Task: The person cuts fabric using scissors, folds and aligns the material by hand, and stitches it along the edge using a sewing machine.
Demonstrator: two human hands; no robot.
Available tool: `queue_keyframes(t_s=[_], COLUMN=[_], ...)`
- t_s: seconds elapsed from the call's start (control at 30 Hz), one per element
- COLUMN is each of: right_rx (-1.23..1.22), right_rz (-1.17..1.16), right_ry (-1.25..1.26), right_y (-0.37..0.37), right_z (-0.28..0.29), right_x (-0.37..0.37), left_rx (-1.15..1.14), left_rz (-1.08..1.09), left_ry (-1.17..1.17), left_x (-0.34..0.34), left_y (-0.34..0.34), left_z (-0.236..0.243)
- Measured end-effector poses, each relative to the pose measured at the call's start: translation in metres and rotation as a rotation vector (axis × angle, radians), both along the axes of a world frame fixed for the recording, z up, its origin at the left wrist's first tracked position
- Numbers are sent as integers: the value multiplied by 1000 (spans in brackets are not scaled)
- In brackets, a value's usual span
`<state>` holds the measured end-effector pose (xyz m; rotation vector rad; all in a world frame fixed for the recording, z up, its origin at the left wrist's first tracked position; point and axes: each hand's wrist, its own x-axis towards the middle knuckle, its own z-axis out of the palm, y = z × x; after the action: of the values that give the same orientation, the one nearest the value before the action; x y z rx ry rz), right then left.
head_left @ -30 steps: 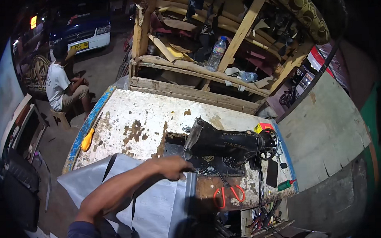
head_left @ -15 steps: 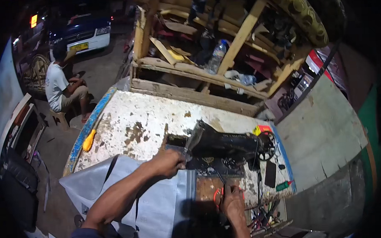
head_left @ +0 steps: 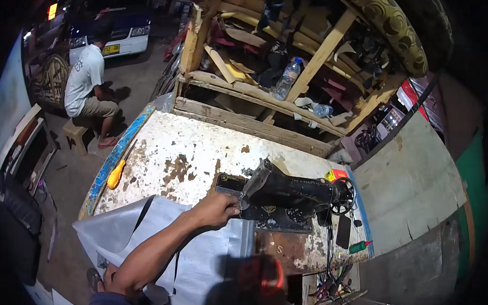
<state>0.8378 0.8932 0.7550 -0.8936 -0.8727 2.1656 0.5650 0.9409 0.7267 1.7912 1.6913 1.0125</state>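
A black sewing machine (head_left: 288,196) stands on a worn white tabletop (head_left: 201,148). My left hand (head_left: 220,208) is closed at the machine's needle end, its fingertips pressed together; what they pinch is too small to make out. Below that hand a large silvery-grey sheet (head_left: 204,256) with a dark strap spreads over the table's front edge. My right hand (head_left: 252,278), dark and blurred in shadow, is low in front of the sheet. Around its fingers shows the orange handle of a pair of scissors (head_left: 279,274).
A yellow-handled screwdriver (head_left: 115,176) lies at the table's left edge. A green bottle (head_left: 359,247) and a dark flat block (head_left: 343,231) lie right of the machine. An open drawer (head_left: 335,289) holds tools. Behind stands a wooden rack (head_left: 253,101); a person (head_left: 88,77) sits at the left.
My right hand has moved left and down with the orange-handled scissors, away from the machine's front. My left hand stays at the needle end. The view has shifted slightly.
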Motion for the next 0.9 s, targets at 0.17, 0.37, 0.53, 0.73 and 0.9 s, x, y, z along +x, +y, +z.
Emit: queue_keyframes(t_s=[0.17,0.37,0.53,0.73,0.9], right_rx=[-69,-41,-52,4,-103], right_rz=[106,91,72,-49,60], right_ry=[131,192,303,77,-90], right_y=[-1,23,28,30,35], right_z=[-41,-50,-75,-72,-39], right_x=[-50,-64,-66,-67,-80], left_rx=[30,74,114,88,192], left_rz=[-10,-84,-105,-86,-57], left_ry=[-11,-2,-65,-141,-122], left_x=[4,4,13,12,14], left_y=[-7,-18,-26,-28,-23], left_z=[15,11,9,10,1])
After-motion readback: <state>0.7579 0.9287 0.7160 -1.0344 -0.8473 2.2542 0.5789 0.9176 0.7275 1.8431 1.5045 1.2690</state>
